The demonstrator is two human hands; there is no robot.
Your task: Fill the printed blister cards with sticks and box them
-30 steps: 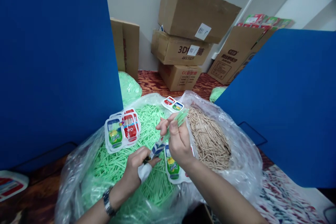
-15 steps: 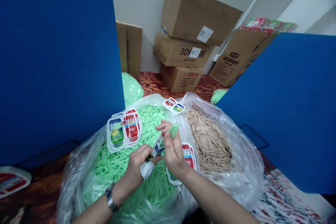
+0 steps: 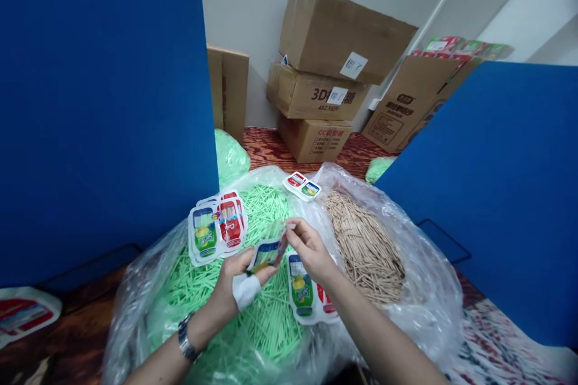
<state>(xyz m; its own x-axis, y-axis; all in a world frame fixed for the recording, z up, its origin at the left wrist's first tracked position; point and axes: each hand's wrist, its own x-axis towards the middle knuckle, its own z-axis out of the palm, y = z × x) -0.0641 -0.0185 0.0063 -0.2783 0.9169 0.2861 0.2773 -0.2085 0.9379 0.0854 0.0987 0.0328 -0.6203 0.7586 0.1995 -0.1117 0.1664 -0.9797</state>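
So compared with half a second back, the right hand [image 3: 311, 249] has come down. It was holding a bunch of green sticks up above the small packet [image 3: 266, 252], and now its fingers [image 3: 291, 230] are pinched shut right at the packet's top edge. The bunch has dropped with it, and only the stick ends [image 3: 276, 230] show above the opening, pretty hard to pick out against the green behind. I can't tell if the pinch is on the sticks or on the packet rim.

The left hand [image 3: 235, 280] hasn't really moved. Its fingers are closed on the packet from below, with the white-wrapped thumb [image 3: 246, 290] under it. The packet sits tilted between both hands, over the pile of green sticks [image 3: 266, 325] in the clear plastic bag [image 3: 424, 295]. It's a printed pouch, blue and white on the face, with pale green showing in it.

A flat Sprite-and-cola packet [image 3: 303, 293] lies under the right wrist. A stack of the same [image 3: 217, 228] is to the left, and the tan sticks [image 3: 365, 246] are heaped on the right.
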